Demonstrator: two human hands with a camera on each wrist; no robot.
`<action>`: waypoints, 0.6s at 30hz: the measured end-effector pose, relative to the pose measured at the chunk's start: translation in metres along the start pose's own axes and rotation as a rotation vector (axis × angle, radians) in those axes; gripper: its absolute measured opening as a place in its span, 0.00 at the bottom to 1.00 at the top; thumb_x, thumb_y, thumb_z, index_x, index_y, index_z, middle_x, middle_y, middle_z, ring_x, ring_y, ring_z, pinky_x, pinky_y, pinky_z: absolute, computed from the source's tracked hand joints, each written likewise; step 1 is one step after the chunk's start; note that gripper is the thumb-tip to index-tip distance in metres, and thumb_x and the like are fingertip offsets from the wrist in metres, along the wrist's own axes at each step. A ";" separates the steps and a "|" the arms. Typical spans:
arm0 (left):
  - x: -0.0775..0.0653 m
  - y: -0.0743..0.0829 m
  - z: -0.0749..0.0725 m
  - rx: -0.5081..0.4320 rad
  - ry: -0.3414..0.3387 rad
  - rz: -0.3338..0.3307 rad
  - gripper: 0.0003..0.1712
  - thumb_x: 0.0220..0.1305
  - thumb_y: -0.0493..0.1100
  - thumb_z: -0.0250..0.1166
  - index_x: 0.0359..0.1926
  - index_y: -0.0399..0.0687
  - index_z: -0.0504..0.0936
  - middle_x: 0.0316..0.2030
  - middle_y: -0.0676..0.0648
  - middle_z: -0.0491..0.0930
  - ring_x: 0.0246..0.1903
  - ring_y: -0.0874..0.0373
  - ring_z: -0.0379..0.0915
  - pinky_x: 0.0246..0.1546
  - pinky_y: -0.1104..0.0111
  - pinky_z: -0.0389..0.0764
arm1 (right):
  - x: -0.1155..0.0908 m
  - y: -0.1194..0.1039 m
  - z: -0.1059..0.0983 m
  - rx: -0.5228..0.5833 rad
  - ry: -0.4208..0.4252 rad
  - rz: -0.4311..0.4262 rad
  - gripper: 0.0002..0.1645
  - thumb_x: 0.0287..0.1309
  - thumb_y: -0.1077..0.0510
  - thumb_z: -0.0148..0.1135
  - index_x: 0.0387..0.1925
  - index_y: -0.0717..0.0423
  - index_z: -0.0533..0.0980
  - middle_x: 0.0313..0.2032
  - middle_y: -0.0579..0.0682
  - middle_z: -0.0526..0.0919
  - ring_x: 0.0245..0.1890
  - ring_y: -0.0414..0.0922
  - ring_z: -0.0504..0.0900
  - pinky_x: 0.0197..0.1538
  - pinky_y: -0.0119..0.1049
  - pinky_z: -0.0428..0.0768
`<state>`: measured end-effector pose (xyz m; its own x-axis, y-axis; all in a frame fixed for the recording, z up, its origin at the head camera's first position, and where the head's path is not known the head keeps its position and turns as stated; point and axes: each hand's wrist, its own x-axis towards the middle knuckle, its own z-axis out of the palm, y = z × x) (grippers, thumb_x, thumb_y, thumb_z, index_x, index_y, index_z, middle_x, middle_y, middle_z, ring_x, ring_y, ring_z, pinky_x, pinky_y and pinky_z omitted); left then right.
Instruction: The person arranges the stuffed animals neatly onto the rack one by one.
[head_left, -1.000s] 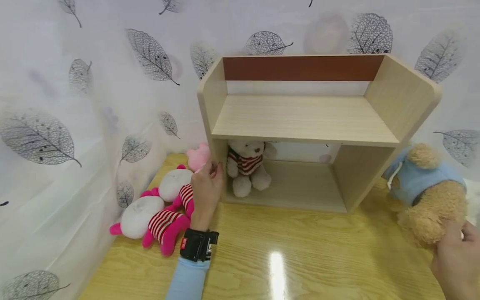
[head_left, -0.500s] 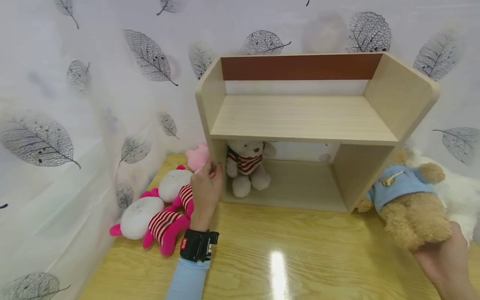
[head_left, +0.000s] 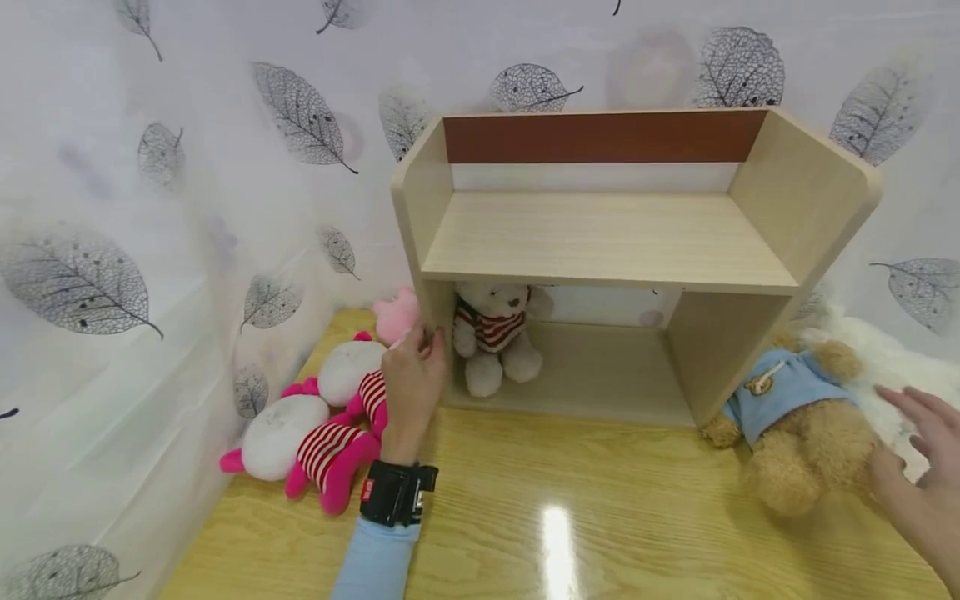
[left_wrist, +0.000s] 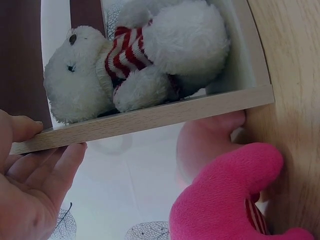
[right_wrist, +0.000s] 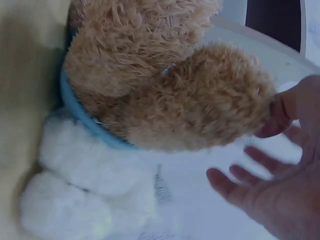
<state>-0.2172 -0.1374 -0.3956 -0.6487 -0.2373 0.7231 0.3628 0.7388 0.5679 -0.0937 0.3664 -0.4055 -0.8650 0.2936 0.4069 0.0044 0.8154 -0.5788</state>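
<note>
A light wood two-tier shelf [head_left: 600, 242] stands on the table, and my left hand [head_left: 412, 367] grips the front edge of its left side panel [left_wrist: 125, 120], thumb on one face and fingers on the other. Inside the lower tier, against that panel, sits a white teddy bear [head_left: 495, 333] in a red-and-white striped sweater. Beside the shelf's right side, a brown teddy bear [head_left: 795, 417] in a blue hoodie leans back. My right hand [head_left: 926, 467] is spread at its leg [right_wrist: 200, 100], the thumb right at the fur and the other fingers apart.
Two pink-and-white plush toys [head_left: 330, 467] in striped clothes lie on the table [head_left: 480, 517] left of the shelf, with a pale pink plush [head_left: 396, 315] behind them. White fluffy plush [head_left: 892, 367] lies behind the brown bear. A leaf-patterned curtain [head_left: 210, 167] hangs behind.
The brown bear has turned its front toward me and moved left, down beside the shelf. My right hand has let go of it and spread its fingers. The left hand stays put.
</note>
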 end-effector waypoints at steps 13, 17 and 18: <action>-0.001 0.003 -0.001 -0.005 0.002 -0.015 0.09 0.60 0.41 0.63 0.25 0.42 0.78 0.23 0.42 0.84 0.29 0.50 0.85 0.27 0.58 0.82 | -0.008 0.005 0.002 -0.332 -0.386 -0.141 0.33 0.58 0.48 0.60 0.49 0.75 0.67 0.28 0.72 0.78 0.27 0.64 0.76 0.24 0.55 0.72; -0.001 0.003 -0.001 0.001 -0.009 -0.015 0.09 0.61 0.41 0.62 0.26 0.42 0.78 0.24 0.42 0.84 0.30 0.50 0.85 0.27 0.58 0.82 | -0.016 0.029 0.008 -0.336 -0.261 -0.248 0.45 0.38 0.65 0.69 0.56 0.75 0.57 0.19 0.69 0.70 0.26 0.69 0.70 0.20 0.57 0.68; -0.001 0.003 0.000 0.005 -0.014 -0.015 0.09 0.61 0.41 0.62 0.26 0.42 0.78 0.24 0.42 0.84 0.30 0.50 0.85 0.27 0.58 0.82 | -0.017 0.032 0.007 -0.329 -0.256 -0.241 0.46 0.34 0.67 0.69 0.57 0.74 0.56 0.19 0.69 0.70 0.26 0.71 0.70 0.21 0.58 0.68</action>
<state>-0.2152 -0.1355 -0.3948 -0.6632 -0.2400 0.7089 0.3497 0.7381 0.5770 -0.0821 0.3838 -0.4364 -0.9564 -0.0222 0.2912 -0.0890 0.9719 -0.2181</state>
